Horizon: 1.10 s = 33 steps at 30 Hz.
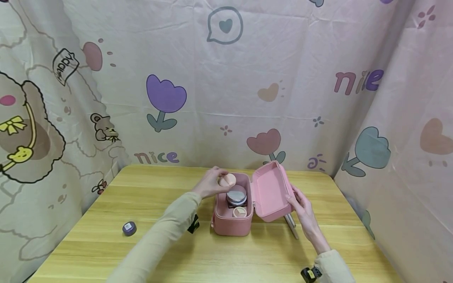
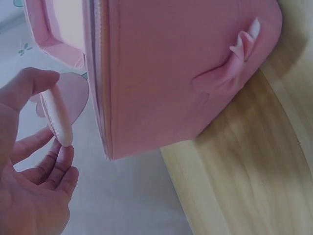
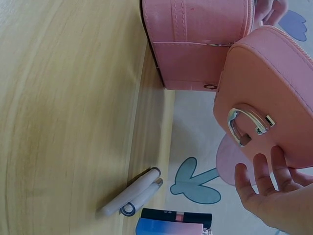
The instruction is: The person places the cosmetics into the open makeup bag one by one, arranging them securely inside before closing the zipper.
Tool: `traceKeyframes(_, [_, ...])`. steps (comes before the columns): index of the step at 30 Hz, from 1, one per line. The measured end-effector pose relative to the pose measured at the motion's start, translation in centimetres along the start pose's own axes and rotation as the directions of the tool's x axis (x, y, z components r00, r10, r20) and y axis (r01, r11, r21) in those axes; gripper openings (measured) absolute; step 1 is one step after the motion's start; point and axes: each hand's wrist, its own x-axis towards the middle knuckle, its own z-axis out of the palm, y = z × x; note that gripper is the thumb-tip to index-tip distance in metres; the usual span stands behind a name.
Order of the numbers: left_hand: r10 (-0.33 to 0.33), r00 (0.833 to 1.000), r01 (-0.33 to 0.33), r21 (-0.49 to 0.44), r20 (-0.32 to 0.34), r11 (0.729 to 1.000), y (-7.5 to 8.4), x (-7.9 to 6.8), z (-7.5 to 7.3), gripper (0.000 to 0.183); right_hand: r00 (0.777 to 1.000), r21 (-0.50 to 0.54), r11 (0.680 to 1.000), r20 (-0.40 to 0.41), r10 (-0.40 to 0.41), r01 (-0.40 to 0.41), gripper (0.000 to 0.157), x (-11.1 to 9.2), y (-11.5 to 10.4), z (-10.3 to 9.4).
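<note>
A pink cosmetic case (image 1: 232, 227) stands on the table, its zip lid (image 1: 271, 188) swung out to the right. Above the case's opening, my left hand (image 1: 209, 184) pinches a pale round powder puff (image 1: 227, 180) between thumb and fingertips; the left wrist view shows the puff (image 2: 59, 116) edge-on beside the case wall. My right hand (image 1: 303, 210) holds the lid's right edge, thumb on the rim and fingers behind, near the lid's handle (image 3: 247, 125). Inside the case lie a round compact (image 1: 236, 196) with a shiny top and a smaller round container (image 1: 240, 212) with a sectioned top.
A small purple jar (image 1: 129, 228) sits on the left of the wooden table (image 1: 106, 196). Behind the lid lie slim pale tubes (image 3: 132, 192). Near them are a blue-and-pink box (image 3: 168, 227) and a dark stick (image 3: 193, 218). A printed curtain (image 1: 212, 90) hangs around the table.
</note>
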Motion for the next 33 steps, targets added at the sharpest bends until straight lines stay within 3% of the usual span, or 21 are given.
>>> traceKeyframes(12, [-0.015,0.999,0.013,0.03,0.053,0.999,0.5,1.3,1.5,0.052,1.0,0.0,1.0,-0.001,-0.003,0.003,0.058,0.0,0.1,0.0])
traceKeyframes(20, [-0.062,0.994,0.055,0.076,0.094,0.996,0.9,2.0,2.4,0.048,1.0,-0.002,1.0,-0.003,-0.004,0.004,0.057,0.0,0.1,0.0])
traceKeyframes(33, [-0.023,0.994,0.009,0.138,0.104,0.99,0.6,2.9,4.1,0.037,1.0,-0.004,1.0,0.001,-0.001,0.001,0.057,-0.1,0.0,0.0])
